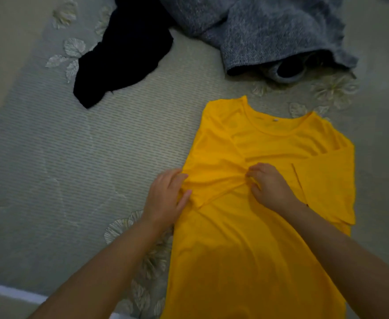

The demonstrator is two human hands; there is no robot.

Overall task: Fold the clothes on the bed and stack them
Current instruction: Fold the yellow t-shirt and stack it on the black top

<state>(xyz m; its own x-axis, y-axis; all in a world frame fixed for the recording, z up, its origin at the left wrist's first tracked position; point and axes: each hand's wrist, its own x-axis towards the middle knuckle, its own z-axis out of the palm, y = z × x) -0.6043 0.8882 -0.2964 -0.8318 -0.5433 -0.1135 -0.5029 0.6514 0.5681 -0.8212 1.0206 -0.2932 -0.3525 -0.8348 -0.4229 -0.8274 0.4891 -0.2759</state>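
Observation:
A yellow T-shirt [246, 238] lies flat on the bed, collar away from me. Both short sleeves are turned in over the chest. My left hand [165, 196] pinches the hem of the left sleeve at the shirt's left side. My right hand [269, 185] pinches the same sleeve's other corner at the middle of the chest. A black garment [124, 51] lies crumpled at the far left. A grey knitted garment [269, 31] is heaped at the far right.
The bedspread [73, 157] is pale green with a woven stripe pattern and embroidered leaves. Its white near edge [9, 291] shows at the bottom left. Bare bedspread stretches to the left of the yellow shirt.

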